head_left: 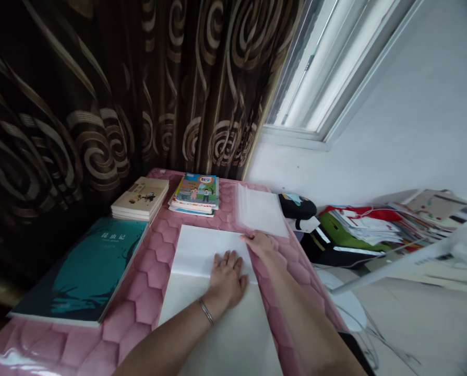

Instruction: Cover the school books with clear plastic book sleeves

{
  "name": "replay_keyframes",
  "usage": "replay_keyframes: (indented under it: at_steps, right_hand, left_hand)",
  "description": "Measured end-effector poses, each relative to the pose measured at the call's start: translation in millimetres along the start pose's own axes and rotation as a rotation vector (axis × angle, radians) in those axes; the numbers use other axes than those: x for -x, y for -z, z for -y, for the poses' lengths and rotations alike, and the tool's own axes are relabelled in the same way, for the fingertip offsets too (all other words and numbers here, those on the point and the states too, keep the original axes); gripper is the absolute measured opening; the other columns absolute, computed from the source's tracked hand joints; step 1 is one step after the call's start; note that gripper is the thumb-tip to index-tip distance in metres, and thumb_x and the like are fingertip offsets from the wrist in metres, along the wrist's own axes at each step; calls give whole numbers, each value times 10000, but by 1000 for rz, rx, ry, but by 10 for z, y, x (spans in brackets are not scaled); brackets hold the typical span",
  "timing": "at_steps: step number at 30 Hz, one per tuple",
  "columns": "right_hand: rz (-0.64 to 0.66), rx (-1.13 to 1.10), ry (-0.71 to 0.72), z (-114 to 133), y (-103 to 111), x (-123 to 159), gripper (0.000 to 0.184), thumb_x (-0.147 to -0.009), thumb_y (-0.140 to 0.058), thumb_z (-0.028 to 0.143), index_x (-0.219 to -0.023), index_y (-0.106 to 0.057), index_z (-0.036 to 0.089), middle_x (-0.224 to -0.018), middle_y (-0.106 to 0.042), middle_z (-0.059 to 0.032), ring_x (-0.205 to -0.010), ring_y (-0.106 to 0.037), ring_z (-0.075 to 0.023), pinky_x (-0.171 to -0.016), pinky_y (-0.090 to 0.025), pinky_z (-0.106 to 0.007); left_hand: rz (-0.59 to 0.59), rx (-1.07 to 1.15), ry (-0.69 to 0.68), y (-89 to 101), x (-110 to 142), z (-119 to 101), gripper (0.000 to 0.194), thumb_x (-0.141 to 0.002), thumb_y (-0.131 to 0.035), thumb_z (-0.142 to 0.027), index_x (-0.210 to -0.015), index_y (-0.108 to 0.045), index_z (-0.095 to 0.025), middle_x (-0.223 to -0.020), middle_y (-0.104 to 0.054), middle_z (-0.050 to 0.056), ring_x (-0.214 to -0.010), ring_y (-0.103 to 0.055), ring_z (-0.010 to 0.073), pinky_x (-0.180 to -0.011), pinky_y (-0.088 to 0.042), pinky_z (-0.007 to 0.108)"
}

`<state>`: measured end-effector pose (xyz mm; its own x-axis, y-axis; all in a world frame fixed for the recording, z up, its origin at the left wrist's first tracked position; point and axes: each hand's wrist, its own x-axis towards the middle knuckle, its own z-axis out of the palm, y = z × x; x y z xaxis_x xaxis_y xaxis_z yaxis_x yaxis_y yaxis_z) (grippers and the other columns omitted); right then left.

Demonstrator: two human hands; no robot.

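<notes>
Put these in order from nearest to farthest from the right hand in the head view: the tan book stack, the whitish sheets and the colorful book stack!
1. Whitish sheets: just beyond the right hand.
2. Colorful book stack: off to the left.
3. Tan book stack: farther left still.

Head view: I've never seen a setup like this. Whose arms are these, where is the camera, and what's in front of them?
There is no machine here: both arms belong to one person, and the camera sits on their head, looking forward and down. The left hand, with a bracelet at its wrist, lies flat on pale paper. The right hand is at the paper's far right corner; whether it grips is unclear.

The quilted-looking pink cover also bears a teal book, a stack of beige books, a stack of colourful textbooks and whitish sheets.
</notes>
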<state>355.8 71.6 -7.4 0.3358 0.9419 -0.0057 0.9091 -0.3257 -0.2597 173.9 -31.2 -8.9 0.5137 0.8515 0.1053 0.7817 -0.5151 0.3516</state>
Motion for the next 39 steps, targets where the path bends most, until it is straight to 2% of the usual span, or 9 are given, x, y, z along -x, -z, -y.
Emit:
replay_keyframes:
  at_steps: [5, 11, 15, 23, 27, 30, 33, 36, 39]
  right_hand:
    - [-42, -32, -30, 31, -30, 26, 459, -859, -527, 592, -957, -695, 176, -1061, -688, -169, -1111, -583, -337, -885, -423, -432]
    - [-2, -104, 125, -123, 16, 301, 226, -813, -665, 427, -879, -645, 212, -1016, -687, -65, -1022, -603, -220, -850, -425, -299]
    - [51, -143, 175, -204, 91, 450, 223, -759, -734, 391, -851, -630, 216, -952, -691, -25, -901, -629, -181, -757, -433, -263]
    - [54, -118, 66, -74, 41, 276, 265, -857, -616, 459, -801, -663, 205, -848, -719, -53, -860, -666, -221, -695, -431, -291]
    - [12, -65, -20, 34, -4, 217, 363, -906, -530, 510, -886, -687, 183, -915, -725, -125, -917, -669, -280, -764, -447, -351]
    - [-29, -55, -25, 58, -6, 296, 345, -939, -481, 454, -1073, -670, 199, -1038, -706, -127, -1019, -641, -281, -846, -446, -373]
    - [-47, -62, 89, 5, -21, 446, 377, -921, -520, 398, -1277, -592, 299, -1203, -643, -70, -1148, -567, -254, -924, -429, -371]
    - [-51, -34, 233, -79, -74, 595, 384, -898, -555, 410, -1277, -612, 376, -1291, -574, -43, -1186, -513, -261, -975, -400, -408]
    - [-63, -12, 239, -107, -112, 695, 361, -909, -547, 393, -1259, -637, 388, -1323, -544, -42, -1187, -489, -256, -985, -387, -405]
  left_hand:
    - [-20, 4, -11, -19, 2, 15, 560, -967, -356, -451, -1435, -460, -163, -1556, -371, 120, -1442, -308, 287, -1191, -177, 558]
    - [-29, -7, -28, 5, 23, 14, 551, -975, -348, -449, -1441, -449, -173, -1559, -366, 114, -1435, -319, 283, -1188, -200, 558]
    - [-34, 4, -29, 10, 24, 9, 550, -975, -349, -444, -1443, -449, -172, -1564, -357, 116, -1440, -308, 289, -1190, -185, 565]
    - [-31, -4, -35, 9, 26, 16, 548, -981, -341, -438, -1439, -452, -160, -1558, -364, 126, -1432, -323, 291, -1185, -200, 559]
    - [-22, 0, -28, 14, 16, 18, 546, -976, -355, -441, -1436, -459, -166, -1554, -373, 122, -1431, -324, 294, -1185, -198, 559]
    - [-24, -3, -32, 2, 14, 25, 548, -978, -345, -445, -1437, -458, -166, -1557, -370, 122, -1433, -319, 292, -1185, -198, 558]
    - [-51, -12, -44, -37, 21, 43, 553, -980, -332, -451, -1438, -453, -164, -1556, -371, 124, -1435, -312, 288, -1185, -196, 557]
    - [-76, -17, -48, -75, 21, 57, 556, -976, -335, -459, -1440, -444, -172, -1554, -375, 121, -1435, -314, 285, -1183, -197, 560]
    - [-77, -31, -44, -57, 2, 47, 553, -972, -349, -451, -1440, -437, -170, -1542, -394, 122, -1427, -331, 278, -1180, -211, 556]
